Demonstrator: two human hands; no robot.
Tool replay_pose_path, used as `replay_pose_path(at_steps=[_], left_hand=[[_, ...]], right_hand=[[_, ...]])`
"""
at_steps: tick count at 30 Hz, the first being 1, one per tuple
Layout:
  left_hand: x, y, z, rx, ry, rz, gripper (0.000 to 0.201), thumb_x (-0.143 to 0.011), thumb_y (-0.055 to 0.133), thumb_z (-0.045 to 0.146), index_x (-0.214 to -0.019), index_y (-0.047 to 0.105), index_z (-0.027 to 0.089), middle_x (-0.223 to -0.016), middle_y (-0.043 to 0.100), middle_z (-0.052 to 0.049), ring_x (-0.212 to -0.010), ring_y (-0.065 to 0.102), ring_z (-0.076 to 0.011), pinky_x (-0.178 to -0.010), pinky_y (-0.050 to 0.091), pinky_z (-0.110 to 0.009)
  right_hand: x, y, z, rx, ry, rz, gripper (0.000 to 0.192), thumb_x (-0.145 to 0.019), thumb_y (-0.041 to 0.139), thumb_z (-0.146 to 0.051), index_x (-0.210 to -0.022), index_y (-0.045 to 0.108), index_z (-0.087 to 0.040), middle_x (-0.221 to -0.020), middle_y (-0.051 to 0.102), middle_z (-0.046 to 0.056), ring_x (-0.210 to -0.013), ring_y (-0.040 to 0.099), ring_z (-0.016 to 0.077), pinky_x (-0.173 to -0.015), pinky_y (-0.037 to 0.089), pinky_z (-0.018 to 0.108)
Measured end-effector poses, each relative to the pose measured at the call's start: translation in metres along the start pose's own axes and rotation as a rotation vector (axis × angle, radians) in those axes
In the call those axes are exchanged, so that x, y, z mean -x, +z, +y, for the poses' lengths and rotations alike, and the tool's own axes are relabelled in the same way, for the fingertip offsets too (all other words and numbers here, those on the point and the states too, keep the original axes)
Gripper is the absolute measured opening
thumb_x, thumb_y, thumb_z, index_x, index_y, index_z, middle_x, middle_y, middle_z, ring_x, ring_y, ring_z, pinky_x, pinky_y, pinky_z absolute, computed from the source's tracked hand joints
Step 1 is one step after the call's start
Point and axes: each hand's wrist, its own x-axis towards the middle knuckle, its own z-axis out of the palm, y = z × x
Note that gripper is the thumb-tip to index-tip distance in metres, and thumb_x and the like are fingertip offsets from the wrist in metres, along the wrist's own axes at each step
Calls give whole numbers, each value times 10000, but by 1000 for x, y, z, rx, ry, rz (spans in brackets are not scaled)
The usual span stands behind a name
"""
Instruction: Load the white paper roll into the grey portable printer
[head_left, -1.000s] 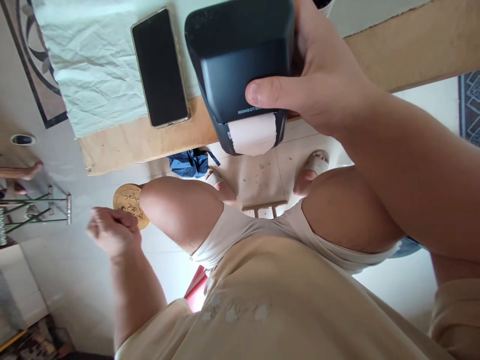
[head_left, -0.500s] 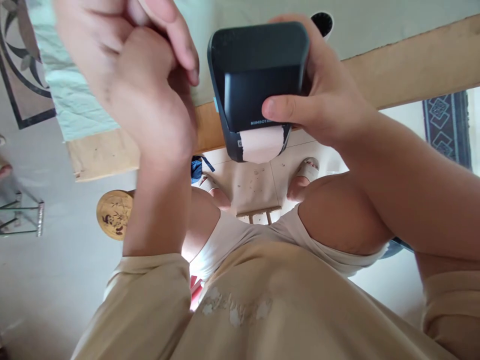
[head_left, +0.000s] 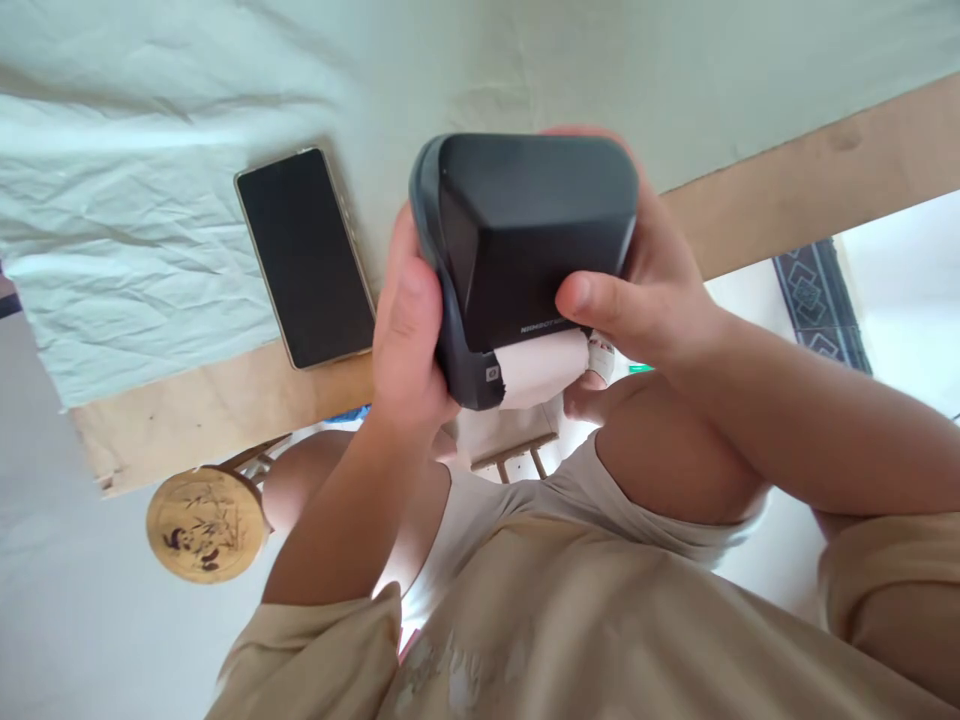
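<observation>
A black label printer (head_left: 547,230) with "NIIMBOT" lettering is held up in front of me, over the table's front edge. White paper (head_left: 544,368) sticks out of its near end. My right hand (head_left: 637,285) grips the printer's right side, thumb lying on the top face and the other fingers behind it. On the opposite side my left hand (head_left: 412,330) is wrapped round the lower left edge, its fingers mostly hidden underneath. Left of that hand a dark-screened phone (head_left: 307,260) lies on the cloth, its lower end over the bare wood edge.
A wrinkled pale green cloth (head_left: 150,200) covers the wooden table (head_left: 795,185). Below the table's left end stands a round wooden stool (head_left: 206,525) with a panda picture. A dark patterned mat (head_left: 821,305) lies on the floor at right.
My left hand has come down from the upper left onto the printer's left side. The printer sits lower in view, and the phone now shows. The view has shifted.
</observation>
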Motion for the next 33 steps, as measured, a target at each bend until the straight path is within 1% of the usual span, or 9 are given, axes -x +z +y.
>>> replay_pose_path(at_steps=[3,6,12,19,23,26,28,31,33], left_hand=[[-1,-8,-2,39,111,-41,350,-899,438,476,-1066,588,207,-1024,677,-37,-1088,617,-173,-1077,467,-321],[-2,-17,-3,32,48,-16,330,-911,431,461,-974,625,203,-945,682,-22,-1082,626,-149,-1062,470,-299],[-5,-22,-2,18,-4,22,330,-886,478,494,-933,648,215,-892,663,0,-1135,618,-160,-1044,491,-304],[-12,-24,-5,90,-20,26,244,-866,559,378,-744,631,179,-687,630,26,-1023,657,-125,-1028,500,-257],[-12,-19,-3,113,-51,-58,301,-894,468,430,-847,643,190,-777,665,5,-1119,630,-151,-1030,508,-287],[-11,-15,0,95,-86,-157,445,-886,390,548,-943,645,187,-899,687,-42,-1200,594,-200,-1013,522,-331],[-10,-14,1,83,-89,-189,407,-872,435,531,-977,638,194,-934,688,-44,-1205,595,-211,-1002,528,-338],[-10,-15,-2,41,-40,-171,290,-864,516,455,-968,625,207,-923,680,-17,-1191,609,-193,-1012,519,-313],[-9,-17,-4,21,-30,-138,291,-876,515,448,-956,621,190,-895,676,-19,-1170,621,-186,-1019,512,-303]], right_hand=[[1,7,-1,26,83,86,545,-802,649,-359,-1252,371,-229,-1120,554,8,-965,590,73,-762,562,175],[5,9,-3,143,154,144,585,-822,621,-392,-1305,341,-217,-1110,532,39,-920,580,71,-711,557,164],[17,2,0,374,53,51,719,-816,622,-348,-1407,213,-371,-1224,411,52,-661,493,10,-478,457,138],[24,1,-1,421,25,71,814,-754,685,-315,-1420,218,-335,-1222,401,65,-705,484,11,-500,490,120],[30,6,-7,454,18,121,792,-748,691,-284,-1416,269,-346,-1300,388,55,-745,503,22,-539,519,147],[31,12,-16,549,-118,231,698,-732,703,-245,-1350,392,-341,-1425,310,21,-1034,543,109,-561,517,141],[29,14,-21,621,-221,346,535,-772,666,-233,-1258,460,-314,-1385,351,4,-1155,501,129,-545,463,123],[23,12,-27,665,-308,430,352,-814,625,-240,-1133,479,-255,-1215,442,10,-1051,491,84,-518,360,121],[20,7,-29,688,-326,355,415,-753,694,-281,-1111,487,-238,-1161,443,21,-926,468,68,-512,348,137]])
